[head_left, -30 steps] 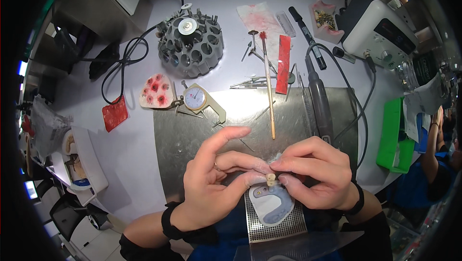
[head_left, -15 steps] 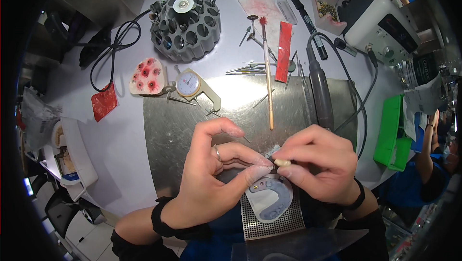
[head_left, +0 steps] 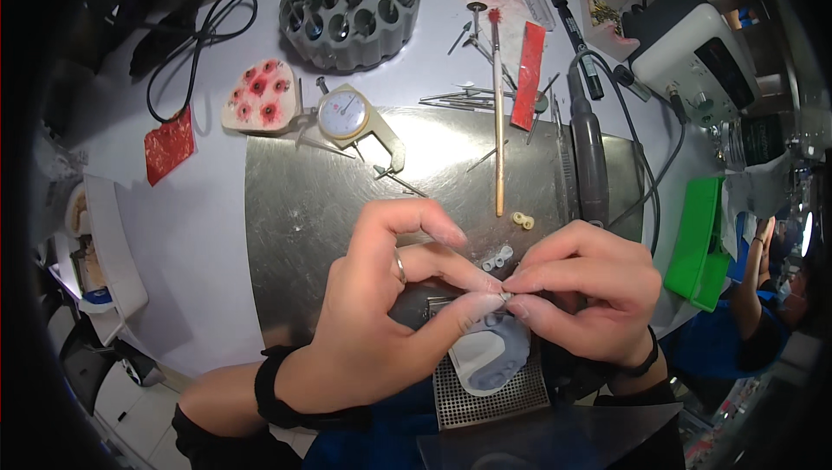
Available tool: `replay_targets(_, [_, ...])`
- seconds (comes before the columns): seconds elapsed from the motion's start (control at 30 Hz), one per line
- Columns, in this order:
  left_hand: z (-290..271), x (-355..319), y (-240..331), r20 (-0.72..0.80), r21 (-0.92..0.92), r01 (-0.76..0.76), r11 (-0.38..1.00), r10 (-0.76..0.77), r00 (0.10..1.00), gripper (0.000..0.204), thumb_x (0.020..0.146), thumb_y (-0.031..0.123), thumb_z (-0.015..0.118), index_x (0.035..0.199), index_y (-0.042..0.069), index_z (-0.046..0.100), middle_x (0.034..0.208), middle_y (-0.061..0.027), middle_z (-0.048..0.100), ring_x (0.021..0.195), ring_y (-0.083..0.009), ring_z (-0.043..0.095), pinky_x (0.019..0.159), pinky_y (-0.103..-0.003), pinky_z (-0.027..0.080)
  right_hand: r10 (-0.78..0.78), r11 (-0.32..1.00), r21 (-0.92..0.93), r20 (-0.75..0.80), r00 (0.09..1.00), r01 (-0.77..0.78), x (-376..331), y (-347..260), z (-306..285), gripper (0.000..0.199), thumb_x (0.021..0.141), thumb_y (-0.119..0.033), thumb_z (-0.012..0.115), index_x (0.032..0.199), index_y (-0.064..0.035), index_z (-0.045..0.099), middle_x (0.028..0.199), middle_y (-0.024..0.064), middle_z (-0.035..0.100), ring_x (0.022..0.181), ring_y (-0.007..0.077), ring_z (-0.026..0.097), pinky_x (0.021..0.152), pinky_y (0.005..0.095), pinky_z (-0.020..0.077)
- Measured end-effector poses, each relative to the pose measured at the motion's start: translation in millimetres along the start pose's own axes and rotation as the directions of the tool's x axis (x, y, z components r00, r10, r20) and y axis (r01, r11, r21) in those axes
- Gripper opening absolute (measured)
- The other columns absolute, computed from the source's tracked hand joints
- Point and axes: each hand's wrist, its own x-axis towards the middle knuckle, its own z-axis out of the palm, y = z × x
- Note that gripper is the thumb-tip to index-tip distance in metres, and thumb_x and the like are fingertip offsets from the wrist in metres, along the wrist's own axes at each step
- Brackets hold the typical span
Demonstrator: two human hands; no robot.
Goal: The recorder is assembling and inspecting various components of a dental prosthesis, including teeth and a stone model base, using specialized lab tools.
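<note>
Both hands have drawn closer together: left hand [head_left: 381, 314] and right hand [head_left: 585, 297] pinch one tiny pale tooth-like piece [head_left: 505, 296] between meeting fingertips, now just above the grey-blue arch-shaped dental model [head_left: 490, 357], suggesting fitting

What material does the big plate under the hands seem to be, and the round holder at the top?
The plate looks like brushed metal, perhaps steel: grey, with a dull sheen and a bright glare patch. The round holder looks like matte grey plastic or rubber, without shine; I cannot tell which.
</note>
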Motion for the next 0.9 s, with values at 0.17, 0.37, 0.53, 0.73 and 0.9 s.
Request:
replay_targets(0.17, [-15, -2, 5, 0.137, 0.311, -0.274, 0.91, 0.243, 0.96, 0.064, 0.085, -0.001, 0.084, 0.128, 0.003, 0.037, 0.107, -0.0125, 0.073, 0.102, -0.0196, 0.07, 0.094, -0.031, 0.054, 0.028, 0.995, -0.101, 0.106, 0.994, -0.017, 5, -16, -6, 0.019, 0.078, 0.003, 0.085, 0.095, -0.0007, 0.081, 0.09, 0.0088, 0.072, 0.071, 0.0147, 0.071, 0.06, 0.0255, 0.0544])
replay_targets(0.37, [-22, -21, 2, 0.284, 0.419, -0.243, 0.875, 0.128, 0.95, 0.095, 0.075, 0.036, 0.093, 0.146, -0.001, 0.041, 0.128, -0.0128, 0.06, 0.111, -0.0293, 0.06, 0.097, -0.042, 0.046, 0.16, 0.974, -0.205, 0.317, 0.935, -0.098, 16, -25, 1, 0.018, 0.076, 0.002, 0.084, 0.093, -0.0004, 0.079, 0.09, 0.0091, 0.072, 0.073, 0.0207, 0.072, 0.064, 0.0294, 0.057])
replay_targets(0.53, [-15, -29, -11, 0.27, 0.479, -0.311, 0.821, 0.199, 0.942, 0.106, 0.068, 0.04, 0.091, 0.151, -0.003, 0.039, 0.125, -0.0106, 0.061, 0.105, -0.0271, 0.058, 0.086, -0.042, 0.043, 0.271, 0.937, -0.316, 0.387, 0.881, -0.149, 30, -40, 2, 0.019, 0.074, 0.002, 0.083, 0.093, -0.001, 0.078, 0.089, 0.0093, 0.072, 0.072, 0.0221, 0.072, 0.064, 0.0301, 0.0571])
replay_targets(0.73, [-16, -29, -13, 0.224, 0.501, -0.309, 0.808, 0.224, 0.949, 0.108, 0.067, 0.037, 0.092, 0.152, -0.004, 0.038, 0.098, -0.0057, 0.065, 0.099, -0.0247, 0.056, 0.084, -0.039, 0.043, 0.254, 0.904, -0.425, 0.439, 0.862, -0.05, 35, -45, 8, 0.018, 0.074, 0.0, 0.083, 0.092, -0.0013, 0.078, 0.09, 0.0088, 0.071, 0.071, 0.0227, 0.072, 0.063, 0.0299, 0.0566])
replay_targets(0.9, [-15, -31, -14, 0.203, 0.525, -0.345, 0.778, 0.279, 0.939, 0.11, 0.065, 0.036, 0.092, 0.152, -0.003, 0.038, 0.093, -0.0042, 0.066, 0.097, -0.024, 0.057, 0.084, -0.039, 0.043, 0.242, 0.896, -0.444, 0.438, 0.866, -0.026, 34, -47, 6, 0.017, 0.076, -0.001, 0.082, 0.093, -0.0015, 0.079, 0.091, 0.0082, 0.071, 0.072, 0.0208, 0.072, 0.062, 0.0299, 0.0563])
